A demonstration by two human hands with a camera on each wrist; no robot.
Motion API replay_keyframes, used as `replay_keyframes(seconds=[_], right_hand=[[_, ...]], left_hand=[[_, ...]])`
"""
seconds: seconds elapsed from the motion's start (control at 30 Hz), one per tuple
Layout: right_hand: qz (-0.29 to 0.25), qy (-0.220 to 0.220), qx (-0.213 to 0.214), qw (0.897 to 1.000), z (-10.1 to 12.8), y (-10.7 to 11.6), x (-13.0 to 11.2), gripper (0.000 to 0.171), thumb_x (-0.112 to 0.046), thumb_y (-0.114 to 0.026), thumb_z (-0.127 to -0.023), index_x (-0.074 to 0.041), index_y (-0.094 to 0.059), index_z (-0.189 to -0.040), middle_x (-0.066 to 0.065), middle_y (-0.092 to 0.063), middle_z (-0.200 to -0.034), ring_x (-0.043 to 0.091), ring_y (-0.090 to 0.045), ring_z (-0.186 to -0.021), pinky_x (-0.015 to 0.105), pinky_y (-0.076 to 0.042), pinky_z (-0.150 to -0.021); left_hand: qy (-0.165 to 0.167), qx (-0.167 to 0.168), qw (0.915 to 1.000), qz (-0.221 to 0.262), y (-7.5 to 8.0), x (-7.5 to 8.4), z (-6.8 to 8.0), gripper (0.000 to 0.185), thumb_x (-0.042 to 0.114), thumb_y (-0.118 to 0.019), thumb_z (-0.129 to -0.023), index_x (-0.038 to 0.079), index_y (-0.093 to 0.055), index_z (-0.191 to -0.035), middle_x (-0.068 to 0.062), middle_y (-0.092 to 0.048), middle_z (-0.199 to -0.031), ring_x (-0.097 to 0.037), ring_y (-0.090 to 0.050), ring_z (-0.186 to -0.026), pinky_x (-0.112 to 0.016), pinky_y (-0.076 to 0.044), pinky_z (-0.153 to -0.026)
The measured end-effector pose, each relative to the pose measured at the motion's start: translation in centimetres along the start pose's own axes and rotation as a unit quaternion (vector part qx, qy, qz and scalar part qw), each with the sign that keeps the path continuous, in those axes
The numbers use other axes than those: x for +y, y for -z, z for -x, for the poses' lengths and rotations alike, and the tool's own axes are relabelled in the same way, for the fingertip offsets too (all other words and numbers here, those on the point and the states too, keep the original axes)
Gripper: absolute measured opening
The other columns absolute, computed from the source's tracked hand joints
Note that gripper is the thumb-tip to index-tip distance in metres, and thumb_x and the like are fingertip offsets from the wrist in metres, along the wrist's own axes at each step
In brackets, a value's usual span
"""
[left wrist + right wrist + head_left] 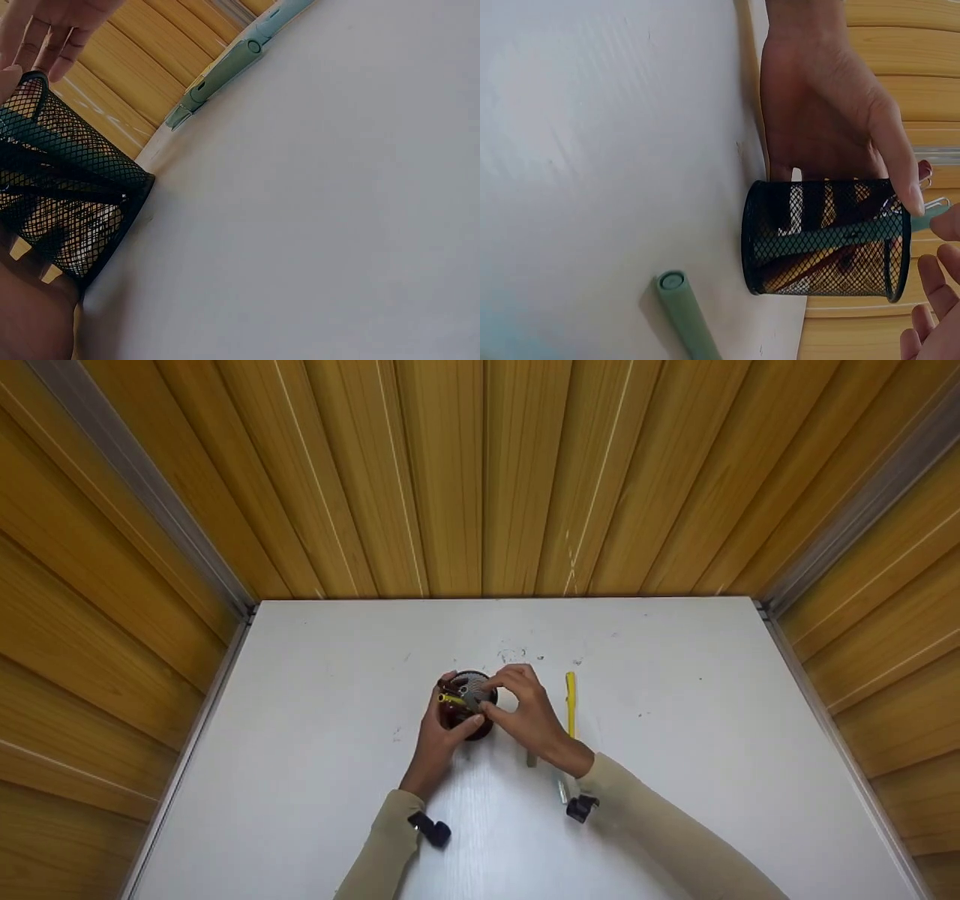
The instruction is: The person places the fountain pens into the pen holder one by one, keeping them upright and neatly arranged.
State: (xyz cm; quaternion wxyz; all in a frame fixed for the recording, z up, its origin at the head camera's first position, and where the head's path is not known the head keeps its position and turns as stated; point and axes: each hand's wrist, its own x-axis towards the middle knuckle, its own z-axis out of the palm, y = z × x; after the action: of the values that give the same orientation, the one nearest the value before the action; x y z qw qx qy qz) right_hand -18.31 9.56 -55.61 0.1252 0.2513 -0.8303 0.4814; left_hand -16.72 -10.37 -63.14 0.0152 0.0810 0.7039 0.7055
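A black mesh pen holder (pixel 825 277) stands upright on the white table. My left hand (pixel 437 739) grips its side, thumb at the near rim, as the right wrist view also shows. Inside, a green pen (pixel 840 232) slants with its upper end just past the rim. My right hand (pixel 529 712) is over the opening, thumb and fingertips at that upper end, pinching it; the other fingers are loosely bent. A yellow pen (pixel 453 700) and a dark red pen (pixel 925 169) also stick out of the holder.
On the table right of the holder lie a yellow pen (pixel 571 697), another green pen (pixel 225 71) and a light blue pen (pixel 281 16), partly under my right forearm. Wood-patterned panels (pixel 480 480) rise behind the table's far edge and along both sides.
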Motion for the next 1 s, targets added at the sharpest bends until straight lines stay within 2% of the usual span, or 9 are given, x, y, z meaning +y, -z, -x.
replay_keyframes(seconds=[0.3, 0.73, 0.87, 1.0], right_hand=[[0.005, -0.01, 0.009, 1.0, 0.8, 1.5, 1.2, 0.021, -0.001, -0.088, -0.092, -0.006, -0.08, -0.11, 0.0, -0.077, -0.113, 0.027, -0.057, -0.123, 0.052, -0.046, -0.11], [0.013, -0.05, 0.02, 0.998, 1.8, 3.1, 2.5, 0.021, -0.002, -0.087, -0.093, -0.012, -0.08, -0.11, 0.0, -0.074, -0.111, 0.025, -0.056, -0.122, 0.05, -0.047, -0.109], [0.006, -0.064, 0.019, 0.998, 2.2, 3.3, 3.1, 0.02, -0.001, -0.086, -0.093, -0.009, -0.08, -0.111, 0.0, -0.073, -0.111, 0.025, -0.056, -0.123, 0.05, -0.046, -0.111], [0.003, -0.07, 0.021, 0.997, 2.5, 3.6, 3.5, 0.02, -0.001, -0.086, -0.093, -0.003, -0.079, -0.112, 0.001, -0.073, -0.111, 0.026, -0.055, -0.124, 0.051, -0.044, -0.112]], left_hand=[[0.001, 0.003, 1.0, 0.004, -0.1, 0.0, 0.0, 0.091, 0.032, -0.082, -0.1, 0.02, -0.031, -0.173, -0.008, -0.047, -0.165, -0.026, -0.05, -0.15, -0.049, -0.04, -0.124], [0.018, 0.012, 0.9997, 0.012, 0.1, 0.2, 0.2, 0.089, 0.031, -0.085, -0.098, 0.036, -0.035, -0.171, -0.009, -0.048, -0.162, -0.027, -0.053, -0.146, -0.049, -0.041, -0.122], [0.027, 0.016, 0.9993, 0.019, 0.1, 0.1, 0.2, 0.089, 0.032, -0.086, -0.097, 0.04, -0.036, -0.17, -0.009, -0.049, -0.162, -0.028, -0.053, -0.146, -0.049, -0.041, -0.121], [0.029, 0.012, 0.9993, 0.023, 0.0, 0.2, 0.2, 0.089, 0.032, -0.086, -0.097, 0.039, -0.036, -0.17, -0.008, -0.049, -0.161, -0.026, -0.053, -0.146, -0.047, -0.041, -0.122]])
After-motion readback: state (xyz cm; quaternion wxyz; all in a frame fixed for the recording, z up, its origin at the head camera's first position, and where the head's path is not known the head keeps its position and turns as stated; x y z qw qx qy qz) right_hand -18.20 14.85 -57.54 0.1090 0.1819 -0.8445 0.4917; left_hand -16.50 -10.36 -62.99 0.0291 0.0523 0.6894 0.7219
